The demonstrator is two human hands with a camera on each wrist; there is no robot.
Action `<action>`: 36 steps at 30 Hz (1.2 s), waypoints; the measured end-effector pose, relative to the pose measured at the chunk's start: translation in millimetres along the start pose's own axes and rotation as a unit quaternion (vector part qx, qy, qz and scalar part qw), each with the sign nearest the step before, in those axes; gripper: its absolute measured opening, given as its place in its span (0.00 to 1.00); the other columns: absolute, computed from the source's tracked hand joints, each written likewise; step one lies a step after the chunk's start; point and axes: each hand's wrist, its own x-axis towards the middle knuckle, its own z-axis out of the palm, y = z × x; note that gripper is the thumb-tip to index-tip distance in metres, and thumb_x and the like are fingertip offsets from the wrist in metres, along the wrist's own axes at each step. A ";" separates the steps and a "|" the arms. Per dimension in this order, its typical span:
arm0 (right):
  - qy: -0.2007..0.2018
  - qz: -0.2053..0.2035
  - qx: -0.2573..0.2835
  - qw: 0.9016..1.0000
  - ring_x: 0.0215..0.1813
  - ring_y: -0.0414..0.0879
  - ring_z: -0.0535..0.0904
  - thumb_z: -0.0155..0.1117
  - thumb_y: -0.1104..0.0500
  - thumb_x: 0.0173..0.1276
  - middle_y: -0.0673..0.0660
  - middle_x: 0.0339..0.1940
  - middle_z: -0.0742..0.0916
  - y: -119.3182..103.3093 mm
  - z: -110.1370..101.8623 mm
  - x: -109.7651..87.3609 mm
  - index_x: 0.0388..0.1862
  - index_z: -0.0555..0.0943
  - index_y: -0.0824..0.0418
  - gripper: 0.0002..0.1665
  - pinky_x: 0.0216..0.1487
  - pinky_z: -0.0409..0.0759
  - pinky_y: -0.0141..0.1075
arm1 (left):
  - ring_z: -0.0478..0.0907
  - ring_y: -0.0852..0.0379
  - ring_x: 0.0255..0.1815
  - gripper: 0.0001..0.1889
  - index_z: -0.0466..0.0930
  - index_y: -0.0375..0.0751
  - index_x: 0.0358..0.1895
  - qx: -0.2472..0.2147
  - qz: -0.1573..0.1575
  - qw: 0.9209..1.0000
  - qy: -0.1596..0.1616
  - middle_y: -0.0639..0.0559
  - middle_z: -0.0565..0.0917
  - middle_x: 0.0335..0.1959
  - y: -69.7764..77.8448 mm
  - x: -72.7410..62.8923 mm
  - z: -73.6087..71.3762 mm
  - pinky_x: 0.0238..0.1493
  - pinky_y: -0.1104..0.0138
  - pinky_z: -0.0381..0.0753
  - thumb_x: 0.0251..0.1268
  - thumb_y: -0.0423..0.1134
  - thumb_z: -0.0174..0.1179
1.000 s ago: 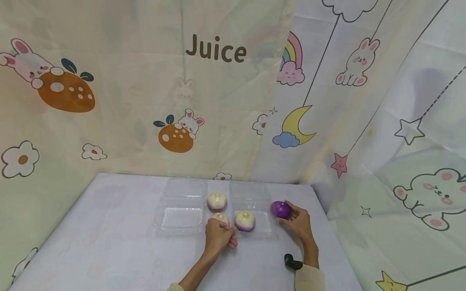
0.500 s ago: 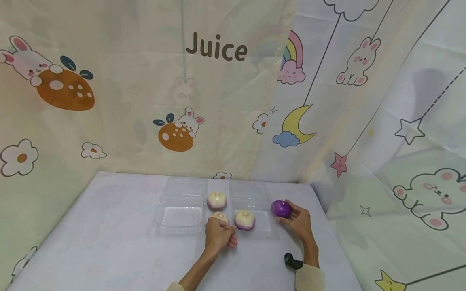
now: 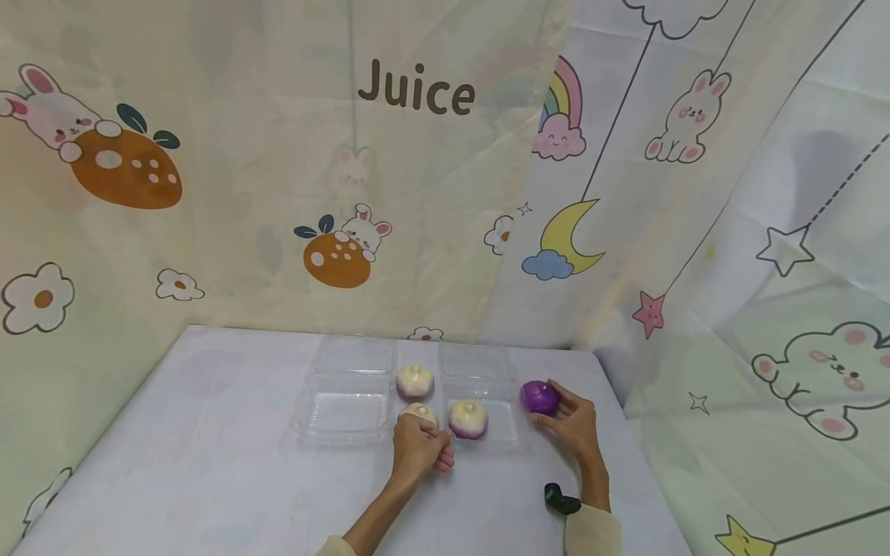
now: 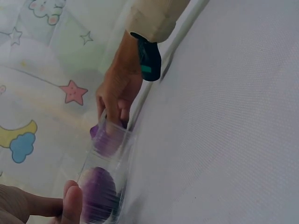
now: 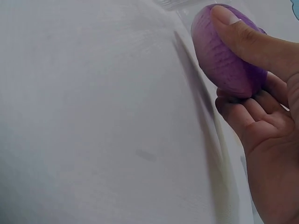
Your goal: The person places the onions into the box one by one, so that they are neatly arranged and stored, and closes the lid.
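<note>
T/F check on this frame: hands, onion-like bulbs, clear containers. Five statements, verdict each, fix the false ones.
1. The right hand holds a purple onion-like bulb. True.
2. The far white-and-purple bulb sits inside a container. False: it stands between the left clear container and the right clear container.
3. A white-topped bulb sits in the right clear container. True.
4. Both containers are closed. False: both stand open.
5. In the head view, the left hand partly hides the near middle bulb. True.

Around me, soft light falls evenly over the table (image 3: 208,479); glints shine on the clear boxes (image 3: 504,421) atop it, and both wrist views look dimmer, hazier.
</note>
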 end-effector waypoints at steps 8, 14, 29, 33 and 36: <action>0.006 -0.001 0.058 0.998 0.80 0.67 0.72 0.87 0.72 0.55 0.72 0.79 0.77 -0.1 -4.4 0.0 0.78 0.75 0.69 0.51 0.65 0.82 0.23 | 0.87 0.52 0.13 0.06 0.86 0.21 0.29 0.001 -0.002 1.000 -0.002 0.39 0.88 0.16 1.2 1.6 0.6 0.18 0.58 0.92 0.64 0.22 0.68; 0.034 0.020 0.087 0.995 0.79 0.64 0.72 0.86 0.76 0.52 0.73 0.78 0.78 0.7 -5.2 -0.4 0.77 0.76 0.70 0.52 0.61 0.83 0.17 | 0.88 0.51 0.13 0.06 0.86 0.20 0.30 0.001 -0.001 1.000 -0.004 0.38 0.88 0.16 0.2 0.9 0.1 0.19 0.58 0.92 0.64 0.22 0.67; 0.076 0.046 0.092 0.992 0.81 0.63 0.72 0.87 0.72 0.54 0.71 0.78 0.78 5.3 -8.1 -4.2 0.78 0.76 0.67 0.52 0.60 0.81 0.16 | 0.87 0.52 0.13 0.06 0.86 0.19 0.30 -0.002 0.002 1.000 -0.002 0.37 0.88 0.16 0.7 0.0 -0.6 0.18 0.59 0.91 0.64 0.22 0.67; 0.076 0.039 0.087 0.993 0.81 0.64 0.72 0.87 0.71 0.55 0.73 0.78 0.78 3.1 -8.0 -4.6 0.78 0.76 0.67 0.51 0.60 0.81 0.14 | 0.88 0.51 0.13 0.06 0.87 0.19 0.30 -0.001 0.004 1.000 -0.001 0.37 0.88 0.17 0.9 -0.1 -0.9 0.18 0.58 0.91 0.64 0.22 0.67; 0.074 0.034 0.090 0.993 0.80 0.65 0.73 0.87 0.71 0.55 0.73 0.78 0.78 1.8 -7.8 -4.2 0.78 0.76 0.68 0.51 0.59 0.81 0.14 | 0.88 0.50 0.14 0.06 0.87 0.18 0.31 -0.003 0.003 1.000 -0.001 0.36 0.88 0.17 1.2 -0.9 -0.7 0.18 0.58 0.92 0.64 0.22 0.67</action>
